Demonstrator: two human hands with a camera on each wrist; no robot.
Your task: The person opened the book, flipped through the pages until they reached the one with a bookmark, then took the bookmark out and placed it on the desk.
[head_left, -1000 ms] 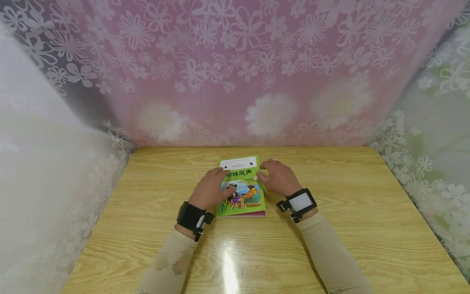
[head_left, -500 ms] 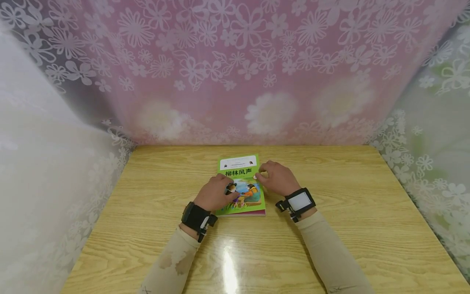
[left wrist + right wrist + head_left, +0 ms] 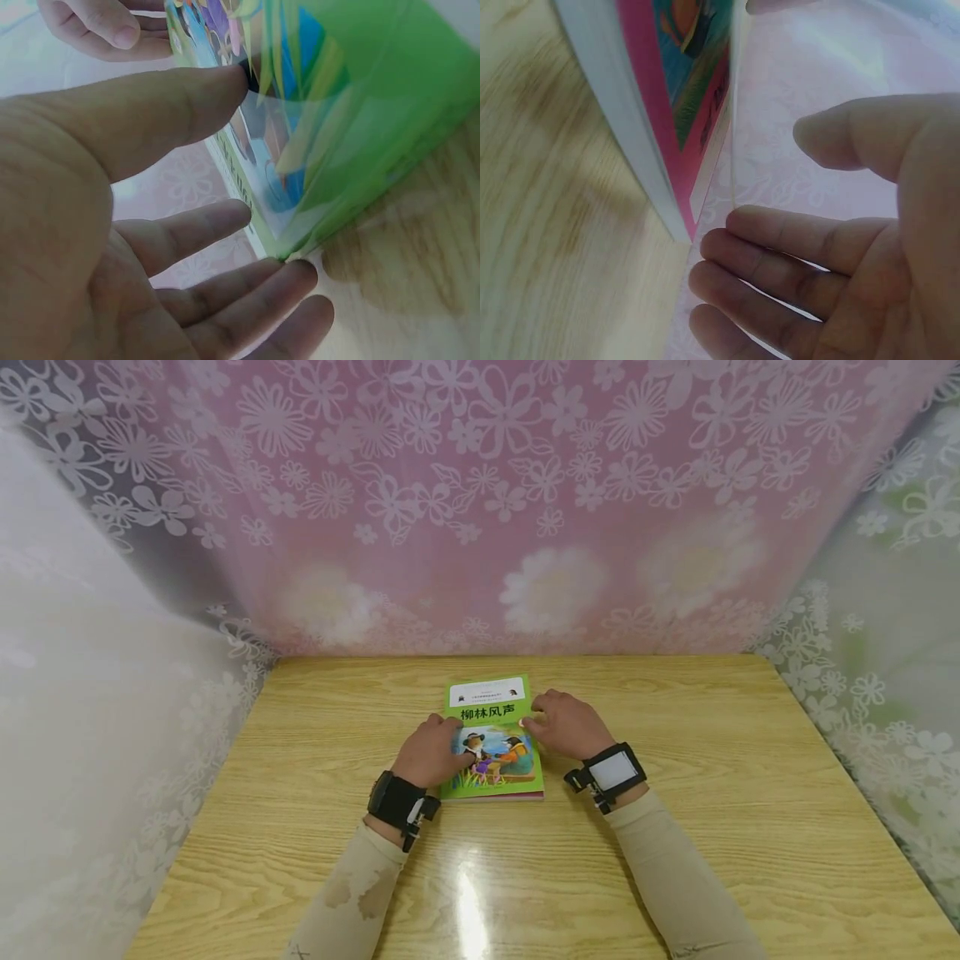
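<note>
Straight to the green book [image 3: 493,739], flat on the wood-grain bench [image 3: 787,827], with a pair of animal figures in full colour on its cover [image 3: 390,75] and bold black lettering above them! Now over to the book's left edge: left hand [image 3: 431,753], released, with fingers nearly straight and spread alongside, plus a thumb [image 3: 187,101] out over the picture. In close from the left wrist, fingertips right by that edge; touching or only just beside, hard to tell.

Across to the book's right edge: right hand [image 3: 573,727], released too, with fingers extended and lightly bent, thumb well apart from them. And look at this from the right wrist: contact between index finger [image 3: 787,229] and the thin edge of the cover, a slight gap there above the magenta page [image 3: 660,105] and the white page block [image 3: 622,120]. From overhead, a slim strip of the same magenta at the book's near edge, widest toward the right corner.

On the near side of the book, black wrist straps [image 3: 396,797], beige sleeves [image 3: 678,877] and a bright reflection [image 3: 470,902] between them. Beyond the book, a pink floral backdrop [image 3: 480,527]; off to its left and right, pale flowered hangings [image 3: 885,610].
</note>
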